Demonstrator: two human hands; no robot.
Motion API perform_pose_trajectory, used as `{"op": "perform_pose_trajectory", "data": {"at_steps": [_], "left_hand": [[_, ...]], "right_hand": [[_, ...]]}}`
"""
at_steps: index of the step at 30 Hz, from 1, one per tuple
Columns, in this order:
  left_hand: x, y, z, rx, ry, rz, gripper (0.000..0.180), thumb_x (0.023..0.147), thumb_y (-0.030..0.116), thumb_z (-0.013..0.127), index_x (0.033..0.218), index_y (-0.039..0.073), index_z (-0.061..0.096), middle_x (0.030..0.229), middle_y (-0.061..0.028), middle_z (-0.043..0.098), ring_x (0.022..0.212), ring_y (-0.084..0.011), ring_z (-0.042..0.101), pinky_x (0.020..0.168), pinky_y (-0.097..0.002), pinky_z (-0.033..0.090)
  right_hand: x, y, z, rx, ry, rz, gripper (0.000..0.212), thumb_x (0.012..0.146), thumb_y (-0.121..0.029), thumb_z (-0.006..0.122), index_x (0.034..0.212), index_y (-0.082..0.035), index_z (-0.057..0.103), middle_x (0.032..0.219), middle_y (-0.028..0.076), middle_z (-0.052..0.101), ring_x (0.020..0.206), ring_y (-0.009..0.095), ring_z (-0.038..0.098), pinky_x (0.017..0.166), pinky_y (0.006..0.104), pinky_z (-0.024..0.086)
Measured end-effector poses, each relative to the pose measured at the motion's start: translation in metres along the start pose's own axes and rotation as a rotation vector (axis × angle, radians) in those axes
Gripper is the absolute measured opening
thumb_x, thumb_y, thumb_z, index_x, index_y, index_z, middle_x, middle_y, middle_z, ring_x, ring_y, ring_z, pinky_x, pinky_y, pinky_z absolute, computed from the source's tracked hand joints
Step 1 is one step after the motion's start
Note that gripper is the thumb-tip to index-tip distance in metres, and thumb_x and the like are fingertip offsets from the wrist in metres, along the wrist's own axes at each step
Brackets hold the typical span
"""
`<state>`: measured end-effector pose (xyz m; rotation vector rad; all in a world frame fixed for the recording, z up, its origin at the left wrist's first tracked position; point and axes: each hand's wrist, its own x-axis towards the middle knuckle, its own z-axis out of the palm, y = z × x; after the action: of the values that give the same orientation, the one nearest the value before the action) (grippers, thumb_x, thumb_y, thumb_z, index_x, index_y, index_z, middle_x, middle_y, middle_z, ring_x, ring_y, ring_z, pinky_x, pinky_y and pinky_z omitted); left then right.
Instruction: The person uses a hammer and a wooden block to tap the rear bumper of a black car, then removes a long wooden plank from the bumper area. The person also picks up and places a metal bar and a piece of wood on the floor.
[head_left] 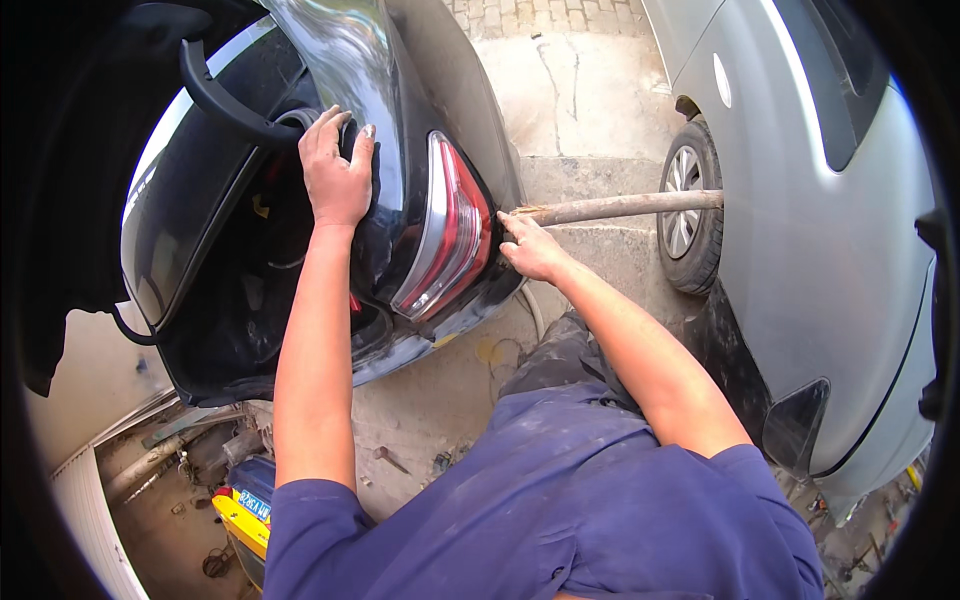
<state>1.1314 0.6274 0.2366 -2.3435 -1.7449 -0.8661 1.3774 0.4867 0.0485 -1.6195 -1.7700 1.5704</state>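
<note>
My left hand (335,178) rests on the dark car's rear body (392,95) beside the open trunk (250,290), its thumb apart from its fingers. My right hand (537,250) reaches to the outer edge of the red and clear tail light (450,230), with fingers stretched out and nothing seen in them. Just past that hand lies the splintered end of a wooden pole (620,206). The pole spans from the dark car's side across to the silver car's wheel area. Whether my fingertips touch the pole cannot be made out.
A silver car (820,230) stands on the right, its wheel (690,205) facing the gap. The raised trunk lid (75,200) hangs at left. A hammer-like tool (392,458) lies on the concrete. At lower left are a yellow bumper piece (240,520) and scattered pipes (150,468).
</note>
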Motion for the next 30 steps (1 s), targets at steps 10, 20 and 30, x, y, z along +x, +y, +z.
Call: {"op": "perform_pose_trajectory", "data": {"at_steps": [10, 20, 30], "left_hand": [[0.001, -0.001, 0.002, -0.015, 0.007, -0.013, 0.040, 0.092, 0.027, 0.080, 0.122, 0.002, 0.071, 0.135, -0.0153, 0.067, 0.129, -0.0339, 0.056, 0.112, -0.0435, 0.044], [0.002, -0.002, 0.003, -0.008, 0.012, 0.000, 0.041, 0.092, 0.029, 0.081, 0.121, 0.001, 0.072, 0.133, -0.0149, 0.068, 0.128, -0.0337, 0.057, 0.112, -0.0431, 0.044], [0.001, -0.005, 0.001, -0.028, -0.013, -0.003, 0.038, 0.092, 0.027, 0.080, 0.120, 0.002, 0.073, 0.135, -0.0147, 0.067, 0.130, -0.0332, 0.055, 0.113, -0.0428, 0.043]], "right_hand": [[0.017, 0.014, 0.008, 0.082, -0.005, -0.061, 0.064, 0.098, -0.014, 0.063, 0.160, -0.010, 0.048, 0.164, 0.025, 0.038, 0.153, 0.038, 0.038, 0.126, 0.0410, 0.032], [0.016, 0.012, 0.000, 0.115, -0.005, -0.056, 0.059, 0.098, -0.015, 0.062, 0.156, -0.007, 0.052, 0.160, 0.024, 0.047, 0.150, 0.036, 0.044, 0.126, 0.0389, 0.033], [0.034, 0.004, 0.007, 0.283, 0.094, 0.120, 0.066, 0.095, -0.015, 0.062, 0.157, 0.001, 0.048, 0.157, 0.027, 0.050, 0.149, 0.035, 0.047, 0.124, 0.0366, 0.034]]}}
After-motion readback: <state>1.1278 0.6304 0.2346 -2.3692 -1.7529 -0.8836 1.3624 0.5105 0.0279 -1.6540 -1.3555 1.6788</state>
